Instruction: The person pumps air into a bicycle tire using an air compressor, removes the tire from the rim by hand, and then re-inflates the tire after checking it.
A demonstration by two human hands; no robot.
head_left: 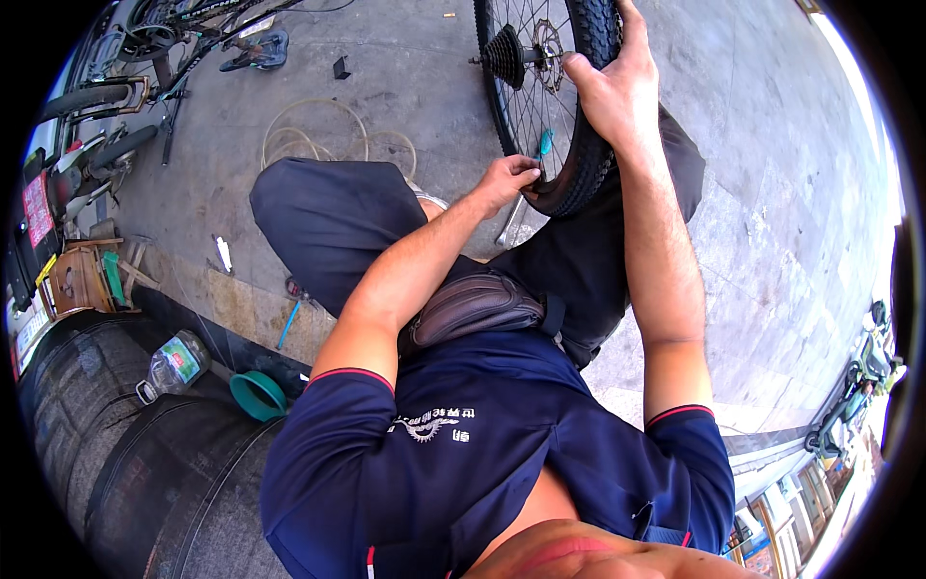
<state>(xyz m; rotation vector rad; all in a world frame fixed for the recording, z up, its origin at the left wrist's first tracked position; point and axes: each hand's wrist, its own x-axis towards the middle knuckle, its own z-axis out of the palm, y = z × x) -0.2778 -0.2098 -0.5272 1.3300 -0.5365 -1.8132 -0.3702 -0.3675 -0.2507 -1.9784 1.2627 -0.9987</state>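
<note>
A bicycle wheel with a knobby black tyre (577,174) stands tilted between my legs, its cassette (503,56) and brake disc (549,53) showing. My right hand (619,92) is wrapped round the tyre's right side, thumb toward the spokes and fingers on the outer tread. At the lower rim, my left hand (507,183) has its fingertips pinched together; what they grip, if anything, is too small to make out. Just above those fingertips is a small teal piece (546,142) by the spokes. A silver metal tool (511,222) lies below the wheel, partly hidden.
Clear tubing (313,104) lies coiled on the concrete beyond my left knee. Bicycles (125,68) crowd the far left. Big black tyres (183,463), a plastic bottle (177,360) and a green bowl-like container (258,395) are at near left. A scooter (854,386) stands far right.
</note>
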